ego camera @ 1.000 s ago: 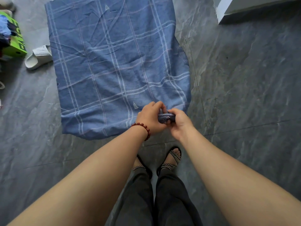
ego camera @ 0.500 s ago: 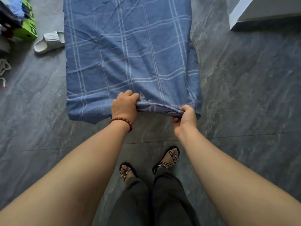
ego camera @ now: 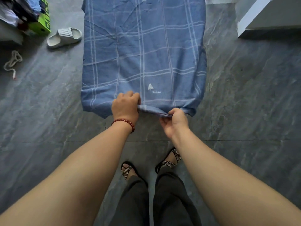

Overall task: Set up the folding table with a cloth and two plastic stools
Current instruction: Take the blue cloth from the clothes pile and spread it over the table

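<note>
Grey stone floor (ego camera: 244, 95) is filling the frame. Blue checked cloth (ego camera: 143, 46) is lying spread over a flat raised surface at centre, which it is hiding completely; its side and near edges are hanging down.

White block (ego camera: 268, 17) is sitting on the floor at upper right, well apart from the cloth. Green box (ego camera: 42, 25) is standing at upper left, with 1 pale slipper (ego camera: 65, 37) lying between it and the cloth.

Left hand (ego camera: 126, 106), knuckles up, is gripping the near hem with its fingers curled over it. Right hand (ego camera: 175, 122) is pinching the same hem further right. The hem is bunching into a fold between the 2 hands.

Red bead bracelet (ego camera: 124, 122) is circling the left wrist.
</note>
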